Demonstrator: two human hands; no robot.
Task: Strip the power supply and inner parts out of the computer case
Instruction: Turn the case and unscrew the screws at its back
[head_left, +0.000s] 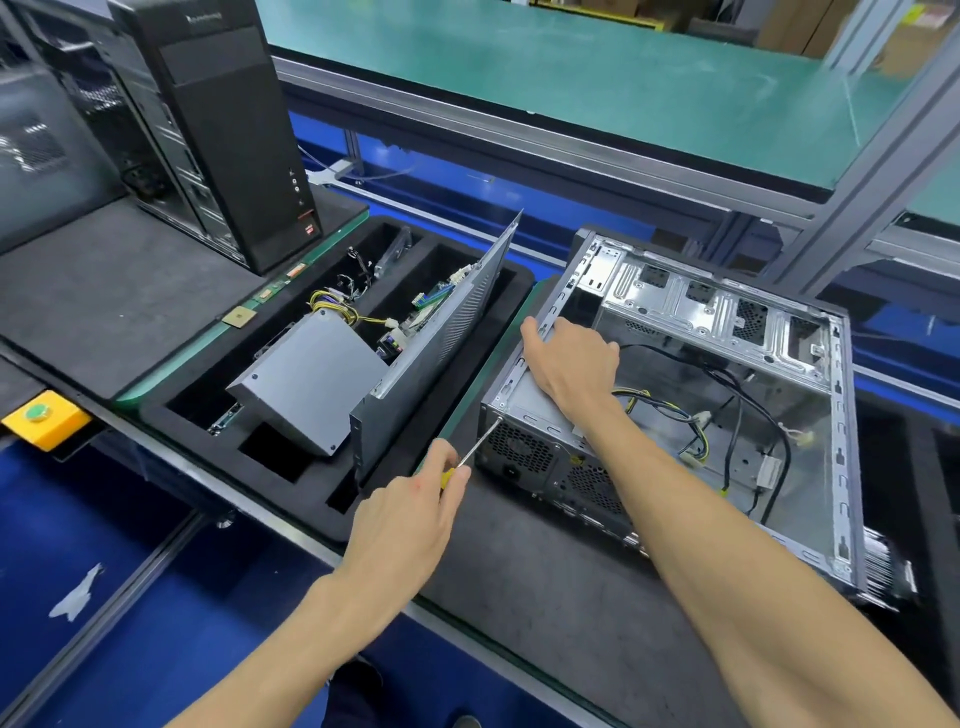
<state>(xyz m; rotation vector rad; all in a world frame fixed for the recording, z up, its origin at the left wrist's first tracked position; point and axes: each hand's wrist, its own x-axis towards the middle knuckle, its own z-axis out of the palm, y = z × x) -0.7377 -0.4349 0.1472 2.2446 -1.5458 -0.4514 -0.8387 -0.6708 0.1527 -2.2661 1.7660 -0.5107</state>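
An open silver computer case (841, 415) lies on its side on a dark mat, its rear panel facing me. The power supply (530, 410) sits in the case's near left corner, with loose cables (691, 431) trailing across the case floor. My left hand (410, 519) grips a yellow-handled screwdriver (478, 449); its tip touches a screw at the top left corner of the power supply's rear face. My right hand (566, 364) rests on top of the power supply, fingers hooked over the case's upper edge.
To the left, a black foam tray (467, 499) holds a removed grey power supply (311, 384), wires, a circuit board and a side panel (441, 332) leaning upright. A black tower PC (223, 130) stands at the back left. A yellow button box (44, 418) sits at the left edge.
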